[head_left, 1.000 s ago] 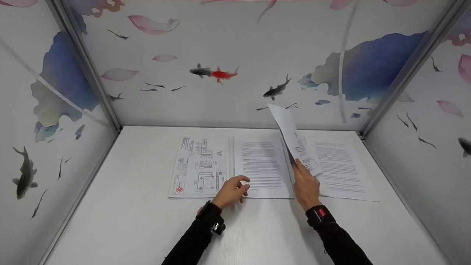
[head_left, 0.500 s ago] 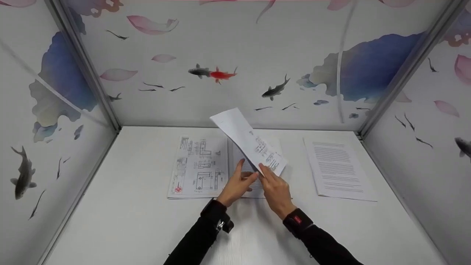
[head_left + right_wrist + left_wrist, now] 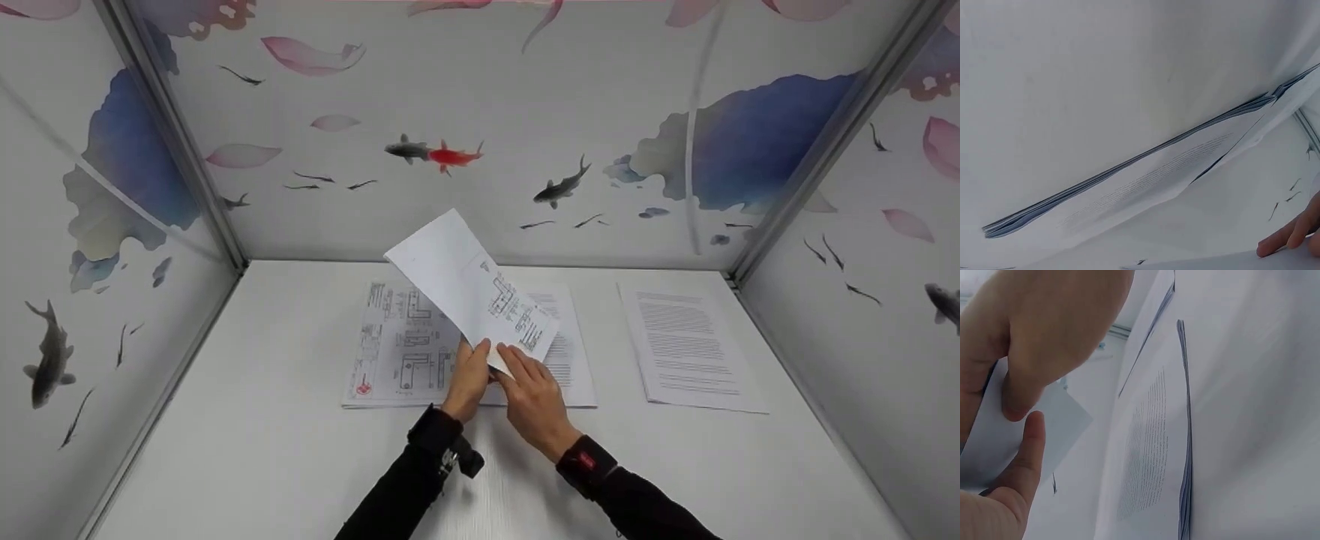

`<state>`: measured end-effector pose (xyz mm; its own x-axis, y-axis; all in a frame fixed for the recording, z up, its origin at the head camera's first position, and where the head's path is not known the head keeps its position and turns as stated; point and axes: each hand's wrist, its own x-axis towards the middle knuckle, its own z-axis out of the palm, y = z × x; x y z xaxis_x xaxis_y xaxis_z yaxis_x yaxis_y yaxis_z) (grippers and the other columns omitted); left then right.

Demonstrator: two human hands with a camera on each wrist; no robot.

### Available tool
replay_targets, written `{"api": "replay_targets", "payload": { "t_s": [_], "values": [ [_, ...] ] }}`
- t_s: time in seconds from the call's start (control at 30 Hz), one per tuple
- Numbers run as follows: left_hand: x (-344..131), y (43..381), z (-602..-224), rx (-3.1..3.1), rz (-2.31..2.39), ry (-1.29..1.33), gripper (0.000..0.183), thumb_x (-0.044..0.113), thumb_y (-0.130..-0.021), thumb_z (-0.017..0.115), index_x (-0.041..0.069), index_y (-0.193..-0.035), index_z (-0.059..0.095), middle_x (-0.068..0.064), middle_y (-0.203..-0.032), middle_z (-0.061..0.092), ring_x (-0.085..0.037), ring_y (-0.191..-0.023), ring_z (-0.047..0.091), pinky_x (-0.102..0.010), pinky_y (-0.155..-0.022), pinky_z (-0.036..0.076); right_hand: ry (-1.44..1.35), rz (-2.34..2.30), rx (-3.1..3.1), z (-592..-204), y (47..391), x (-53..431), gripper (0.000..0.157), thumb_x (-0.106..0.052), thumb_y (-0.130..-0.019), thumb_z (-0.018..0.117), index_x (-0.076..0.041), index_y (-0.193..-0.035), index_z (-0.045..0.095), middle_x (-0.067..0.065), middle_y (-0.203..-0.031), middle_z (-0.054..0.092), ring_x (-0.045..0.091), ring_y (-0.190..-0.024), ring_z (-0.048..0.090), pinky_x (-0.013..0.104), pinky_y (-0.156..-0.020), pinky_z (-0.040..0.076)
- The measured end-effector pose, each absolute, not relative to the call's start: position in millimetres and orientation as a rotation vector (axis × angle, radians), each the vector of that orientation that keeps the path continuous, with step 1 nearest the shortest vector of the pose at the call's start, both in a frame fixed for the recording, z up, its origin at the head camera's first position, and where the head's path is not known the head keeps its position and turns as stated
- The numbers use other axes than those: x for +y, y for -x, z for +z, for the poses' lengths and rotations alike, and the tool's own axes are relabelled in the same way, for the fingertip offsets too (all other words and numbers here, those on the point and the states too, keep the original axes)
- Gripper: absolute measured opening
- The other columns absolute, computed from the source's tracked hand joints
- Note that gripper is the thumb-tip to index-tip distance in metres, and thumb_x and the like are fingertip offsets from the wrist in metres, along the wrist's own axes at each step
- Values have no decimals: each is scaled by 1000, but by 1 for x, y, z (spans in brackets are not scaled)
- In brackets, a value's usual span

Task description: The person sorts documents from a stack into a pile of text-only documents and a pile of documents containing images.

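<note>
In the head view, a small sheaf of white papers tilts upward above the table, its lower right part printed with a line drawing. My left hand pinches its lower edge, thumb on the front face. Beside it, my right hand holds the same edge, fingers laid over the front; its thumb is mostly hidden. Below and behind the sheaf lie a stack with technical drawings and a red mark and a stack of text pages, both partly covered. Fingers show at the right wrist view's corner.
Another text stack lies apart on the right of the white table. White panels with painted fish and petals enclose the back and sides, joined by grey metal posts.
My right hand has carried the sheaf left from between the middle and right text stacks. My left hand, holding nothing a second ago, now grips the sheaf's lower edge too.
</note>
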<state>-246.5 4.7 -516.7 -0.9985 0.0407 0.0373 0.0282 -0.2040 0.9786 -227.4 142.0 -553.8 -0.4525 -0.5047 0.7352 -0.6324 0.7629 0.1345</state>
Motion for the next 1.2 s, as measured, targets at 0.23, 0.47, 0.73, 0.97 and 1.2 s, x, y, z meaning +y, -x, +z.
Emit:
{"api": "replay_targets", "payload": {
  "t_s": [0.23, 0.47, 0.73, 0.97, 1.2],
  "values": [
    [-7, 251, -519, 2117, 2473, -128, 45, 22, -108, 32, 23, -153, 31, 0, -150, 44, -16, -136, 43, -35, -112, 32, -1004, 537, -1992, -551, 226, 146, 30, -33, -101, 50, -7, -104, 64, 11, -131, 63, 25, -114, 63, 38, -90, 51],
    [-23, 253, -521, 2114, 2462, -58, 46, 24, -108, 32, 24, -154, 28, -1, -146, 47, -18, -126, 52, -39, -105, 40, -921, 643, -1994, -550, 235, 158, 52, -50, -103, 38, -5, -122, 59, 7, -122, 66, 23, -107, 65, 36, -86, 53],
    [-47, 257, -520, 2126, 2358, -75, 45, 33, -105, 44, 23, -149, 39, 0, -137, 55, -18, -112, 57, -35, -94, 45, -214, 1269, -2568, -529, 263, 183, 68, -34, -97, 59, -6, -151, 29, 19, -145, 45, 37, -133, 45, 51, -111, 33],
    [-59, 256, -517, 2162, 2231, -81, 47, 32, -103, 49, 17, -147, 41, -7, -127, 62, -19, -98, 62, -34, -85, 49, -113, 2304, -2367, -513, 272, 200, 57, -21, -103, 51, -26, -153, 23, 18, -118, 65, 31, -99, 68, 40, -80, 56],
    [-59, 255, -521, 2233, 2206, -35, 50, 32, -100, 56, 18, -145, 39, -8, -132, 58, -21, -105, 63, -38, -91, 50, -256, 2308, -2292, -511, 266, 193, 58, -8, -104, 44, -27, -153, 21, 16, -118, 64, 27, -91, 70, 37, -76, 57]
  ]
}}
